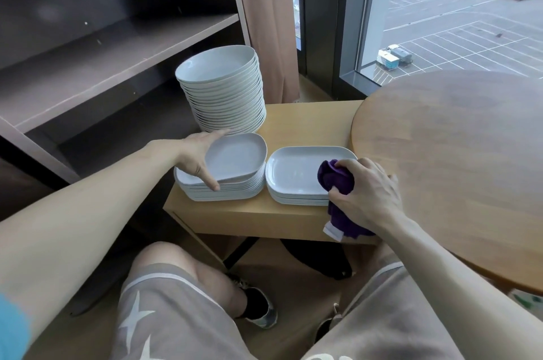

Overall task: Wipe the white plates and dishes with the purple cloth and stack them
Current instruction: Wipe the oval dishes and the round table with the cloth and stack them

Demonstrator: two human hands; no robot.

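Observation:
My left hand (195, 158) holds a white rectangular dish (236, 155) by its left edge, tilted, its lower edge resting on the left stack of white dishes (226, 192). A second, lower stack of white rectangular dishes (291, 174) sits to its right. My right hand (367, 192) grips the bunched purple cloth (338, 180) at the right end of that stack's top dish; the cloth's tail with a white label hangs over the table's front edge. A tall stack of round white plates (226, 92) stands behind the left stack.
All stacks stand on a small light wooden table (308, 121). A large round wooden table (458, 159) overlaps its right side. A dark shelf unit (117, 45) rises on the left, with a curtain and window behind. My knees are below the table's front edge.

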